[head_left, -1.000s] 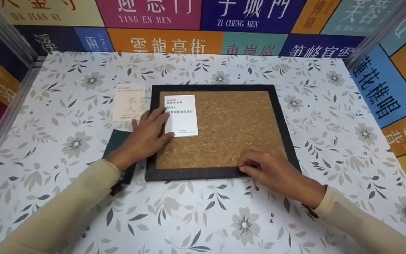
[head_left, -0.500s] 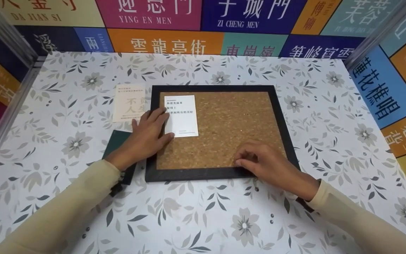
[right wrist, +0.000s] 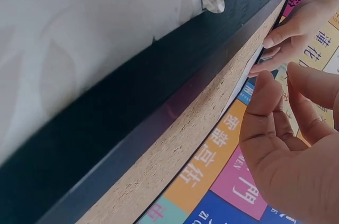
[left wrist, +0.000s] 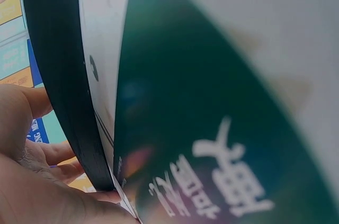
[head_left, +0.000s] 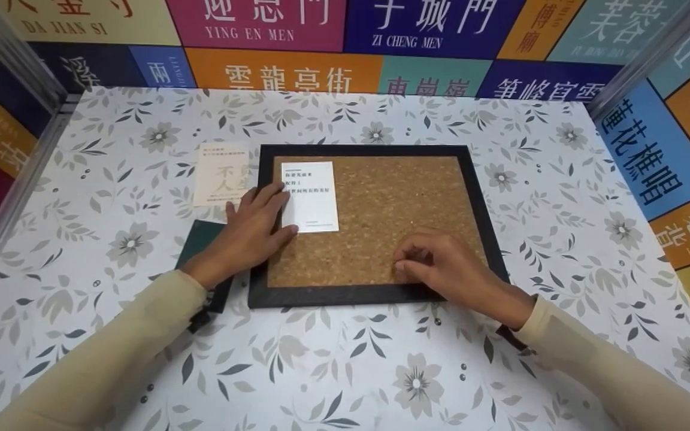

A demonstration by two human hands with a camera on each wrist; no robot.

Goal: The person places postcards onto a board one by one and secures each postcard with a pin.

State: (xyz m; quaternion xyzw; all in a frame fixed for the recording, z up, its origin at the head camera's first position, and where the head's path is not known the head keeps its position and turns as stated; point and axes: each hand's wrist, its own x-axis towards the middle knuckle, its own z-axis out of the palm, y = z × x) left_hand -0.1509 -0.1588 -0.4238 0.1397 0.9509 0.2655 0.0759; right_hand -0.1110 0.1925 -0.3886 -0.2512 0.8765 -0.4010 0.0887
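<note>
My left hand (head_left: 250, 230) lies across the left side of a black-framed cork board (head_left: 405, 197), fingers spread. Its fingertips touch the left edge of a white printed card (head_left: 315, 200) lying on the cork. Low over the board's lower right part is my right hand (head_left: 450, 260), its thumb and fingers curled towards each other. In the right wrist view a gap shows between thumb and fingertips; I cannot tell whether something tiny is held there. A small clear object, like a pushpin (right wrist: 213, 3), sits just outside the frame's near edge.
Left of the board lies a cream printed card (head_left: 219, 173), partly behind the left hand. A dark green card or booklet (head_left: 201, 236) lies under the left wrist, with white characters in the left wrist view. Colourful lettered panels (head_left: 288, 69) stand behind the floral-patterned table (head_left: 345, 359).
My right hand has moved slightly left and away from me, from the frame's near edge to over the cork. The left hand and the white card stay in place.
</note>
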